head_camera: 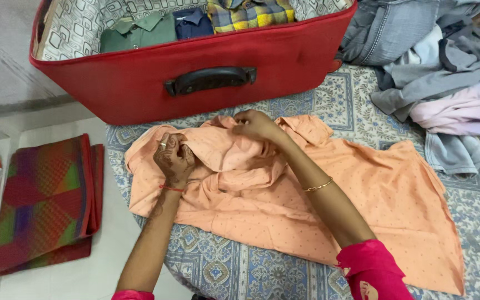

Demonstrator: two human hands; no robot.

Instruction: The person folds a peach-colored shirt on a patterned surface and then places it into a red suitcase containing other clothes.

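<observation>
3 folded shirts (195,25) already sit in the red suitcase (284,61). The peach shirt (362,189) lies unfolded mid-bed (240,266); left hand (174,158) and right hand (256,125) fingers pinch its collar area closed.

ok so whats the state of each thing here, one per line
suitcase: open, folded shirts packed inside
peach shirt: spread on the bed, collar end bunched, not folded
left hand: closed on the shirt fabric
right hand: pinching the fabric near the collar
green shirt: folded, in the suitcase
plaid shirt: folded, in the suitcase
clothes pile: loose, unfolded
striped cloth: folded, on the floor
</observation>
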